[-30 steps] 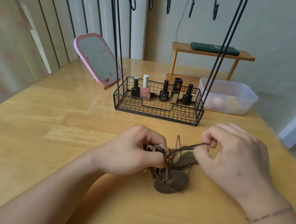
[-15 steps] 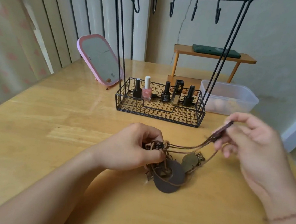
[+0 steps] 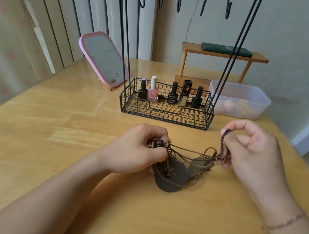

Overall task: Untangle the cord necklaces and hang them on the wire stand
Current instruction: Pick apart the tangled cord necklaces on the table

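Observation:
A tangle of brown cord necklaces (image 3: 186, 154) with a dark round pendant (image 3: 170, 179) and a smaller olive pendant (image 3: 196, 167) lies on the wooden table just in front of me. My left hand (image 3: 136, 151) grips the knotted end of the cords. My right hand (image 3: 252, 154) pinches a dark braided cord loop (image 3: 224, 141) and holds it stretched to the right and slightly up. The black wire stand (image 3: 166, 110) rises behind the hands, its basket base on the table and several bare hooks (image 3: 179, 3) along the top bar.
Nail polish bottles (image 3: 171, 94) stand in the stand's basket. A pink-framed mirror (image 3: 102, 58) leans at the back left. A clear plastic tub (image 3: 239, 99) sits at the right, and a small wooden shelf (image 3: 223, 55) with a dark case is behind it.
My right hand pulled a cord loop out of the tangle to the right and upward, stretching the cords. My left hand stayed on the knot.

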Action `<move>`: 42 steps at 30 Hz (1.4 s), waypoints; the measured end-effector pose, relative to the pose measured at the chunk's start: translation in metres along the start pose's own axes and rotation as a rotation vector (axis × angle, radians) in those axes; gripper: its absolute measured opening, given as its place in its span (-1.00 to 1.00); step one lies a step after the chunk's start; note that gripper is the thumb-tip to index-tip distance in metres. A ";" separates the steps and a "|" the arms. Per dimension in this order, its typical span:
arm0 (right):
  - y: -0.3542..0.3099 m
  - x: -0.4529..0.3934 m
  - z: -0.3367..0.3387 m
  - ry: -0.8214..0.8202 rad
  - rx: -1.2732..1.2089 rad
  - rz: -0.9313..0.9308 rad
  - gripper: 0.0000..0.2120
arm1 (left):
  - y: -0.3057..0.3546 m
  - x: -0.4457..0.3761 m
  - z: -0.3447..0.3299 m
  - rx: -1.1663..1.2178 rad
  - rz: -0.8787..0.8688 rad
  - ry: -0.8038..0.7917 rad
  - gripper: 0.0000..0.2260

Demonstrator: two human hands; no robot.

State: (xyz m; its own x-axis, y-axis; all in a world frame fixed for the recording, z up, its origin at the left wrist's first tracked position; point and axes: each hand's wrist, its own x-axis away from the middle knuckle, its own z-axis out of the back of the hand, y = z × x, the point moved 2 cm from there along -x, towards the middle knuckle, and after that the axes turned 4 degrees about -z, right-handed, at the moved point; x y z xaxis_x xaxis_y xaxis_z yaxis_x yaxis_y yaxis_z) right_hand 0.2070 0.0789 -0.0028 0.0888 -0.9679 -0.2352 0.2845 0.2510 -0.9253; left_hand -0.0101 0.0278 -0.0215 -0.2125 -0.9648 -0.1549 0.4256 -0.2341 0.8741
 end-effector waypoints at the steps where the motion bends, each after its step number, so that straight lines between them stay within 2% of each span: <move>1: 0.001 -0.001 0.001 -0.010 -0.033 -0.035 -0.80 | 0.000 0.000 0.001 0.008 0.005 0.006 -0.91; 6: -0.002 -0.001 0.002 -0.213 -0.438 -0.304 -0.81 | -0.002 -0.002 0.003 0.096 0.032 0.039 -0.83; 9: -0.003 0.000 0.001 -0.262 -0.524 -0.316 -0.74 | -0.002 -0.002 0.003 0.149 0.014 0.004 -0.83; 12: -0.001 -0.002 0.002 -0.212 -0.413 -0.248 -0.75 | 0.001 -0.001 0.001 0.233 -0.006 -0.055 -0.87; 16: 0.006 -0.002 0.001 -0.133 0.158 -0.028 -0.80 | -0.002 -0.001 0.002 0.385 -0.017 -0.064 -0.93; 17: 0.005 -0.001 -0.001 -0.120 0.208 0.003 -0.81 | -0.003 -0.001 0.003 0.428 -0.020 -0.056 -0.91; 19: 0.003 0.001 -0.003 -0.120 0.171 0.008 -0.83 | -0.004 -0.002 0.004 0.519 -0.012 -0.040 -0.86; 22: 0.005 -0.002 -0.002 -0.094 0.124 0.002 -0.85 | -0.003 -0.003 0.007 0.560 -0.005 0.021 -0.91; 24: 0.005 -0.003 0.001 -0.096 0.070 -0.007 -0.84 | -0.003 -0.003 0.010 0.558 0.012 0.088 -0.82; 27: -0.001 -0.002 0.005 -0.136 -0.186 -0.065 -0.83 | -0.007 -0.004 0.015 0.565 0.050 0.158 -0.90; 30: -0.008 -0.004 0.013 -0.134 -0.514 -0.128 -0.80 | -0.007 -0.003 0.015 0.498 0.047 0.104 -0.87; 32: -0.006 -0.007 0.021 -0.102 -0.621 -0.152 -0.75 | -0.006 -0.002 0.013 0.462 0.045 0.010 -0.81; 34: -0.001 -0.011 0.028 -0.041 -0.489 -0.111 -0.68 | -0.003 0.000 0.011 0.444 0.051 -0.093 -0.78; 37: 0.004 -0.012 0.028 0.012 0.194 0.073 -0.54 | -0.001 0.001 0.009 0.433 0.049 -0.150 -0.77; 39: 0.004 -0.010 0.019 -0.098 0.471 0.144 -0.45 | 0.001 0.001 0.009 0.446 0.051 -0.142 -0.76; 42: 0.012 -0.004 0.006 -0.324 0.640 0.145 -0.44 | 0.003 0.002 0.007 0.448 0.034 -0.162 -0.74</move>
State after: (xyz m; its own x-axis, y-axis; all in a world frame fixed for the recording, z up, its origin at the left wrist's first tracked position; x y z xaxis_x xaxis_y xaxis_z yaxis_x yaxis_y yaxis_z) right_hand 0.2160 0.0862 -0.0110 0.4179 -0.8959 -0.1504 0.7414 0.4321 -0.5134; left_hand -0.0157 0.0263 -0.0158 -0.3543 -0.9317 -0.0801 0.0210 -0.0935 0.9954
